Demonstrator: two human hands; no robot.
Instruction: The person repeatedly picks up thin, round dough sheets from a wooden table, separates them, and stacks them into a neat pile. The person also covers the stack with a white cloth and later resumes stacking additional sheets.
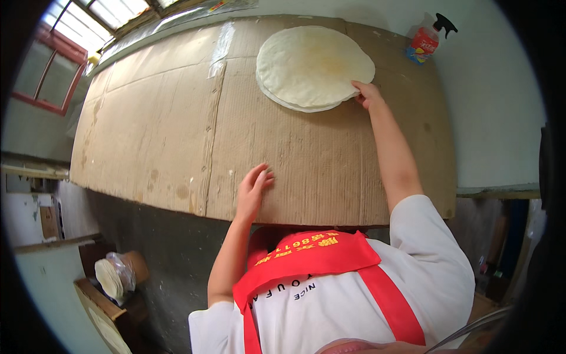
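A stack of large, thin round flatbreads lies at the far side of the cardboard-covered table. My right hand reaches out to the stack's near right edge. Its thumb and fingers pinch the rim there, and how many sheets are between them cannot be told. The top flatbread is pale, with a faint brownish patch right of its middle. My left hand hovers by the table's near edge, fingers loosely curled and slightly blurred, with nothing visible in it.
A spray bottle with a black trigger stands at the table's far right, near the pale wall. A strip of clear tape runs over the cardboard. At lower left, more round sheets sit beside clear plastic. A window is at upper left.
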